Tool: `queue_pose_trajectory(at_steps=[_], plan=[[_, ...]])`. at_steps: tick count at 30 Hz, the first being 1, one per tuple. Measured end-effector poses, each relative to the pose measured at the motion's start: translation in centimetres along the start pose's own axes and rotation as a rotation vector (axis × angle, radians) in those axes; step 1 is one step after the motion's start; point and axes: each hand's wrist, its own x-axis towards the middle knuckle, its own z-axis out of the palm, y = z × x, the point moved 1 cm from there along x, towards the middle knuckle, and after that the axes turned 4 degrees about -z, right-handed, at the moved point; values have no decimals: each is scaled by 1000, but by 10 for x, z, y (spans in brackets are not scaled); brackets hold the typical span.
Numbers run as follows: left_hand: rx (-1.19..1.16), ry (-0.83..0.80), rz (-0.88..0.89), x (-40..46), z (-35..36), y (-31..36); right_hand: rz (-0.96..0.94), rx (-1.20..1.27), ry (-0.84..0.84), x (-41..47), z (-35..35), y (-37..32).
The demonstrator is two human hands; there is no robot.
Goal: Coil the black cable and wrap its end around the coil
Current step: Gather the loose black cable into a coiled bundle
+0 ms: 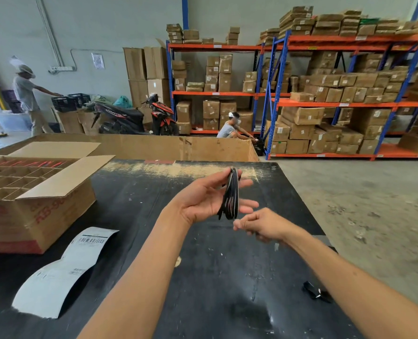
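Nearest the camera, two bare forearms reach forward over the black desk; a curled strip of shipping labels lies on it at the near left, and a small dark object — too blurred to identify — lies at the near right edge. Further out, the right hand is closed with fingers curled just below the bundle; it probably pinches the free end of the cable, though motion blur hides the contact. The left hand is raised palm-up, fingers spread, and carries the black cable as a long, flat coil looped between thumb and fingers, well above the desk surface. Judged from this arrangement, the coiling step is essentially complete and the current step is the transition to wrapping the end around the coil. The next move calls for the left hand to keep the loops aligned and stop them fanning out, while the right hand leads the tail crosswise around the middle of the bundle under light tension — slack would let the loops spring apart. Beyond the hands, an open cardboard box with divider cells stands on the desk at left; storage racks loaded with cartons fill the background.
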Motion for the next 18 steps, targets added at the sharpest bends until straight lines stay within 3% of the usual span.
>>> queue_pose_trajectory(at_steps=[7,13,18], plan=[[85,155,-218,5,-21,-29,-167,-267,114,19,-50,-63],[89,345,-186,17,-41,-33,-260,-713,100,5,-35,-108],[33,437,-135,25,-49,-34,-249,-757,273,-9,-4,-111]])
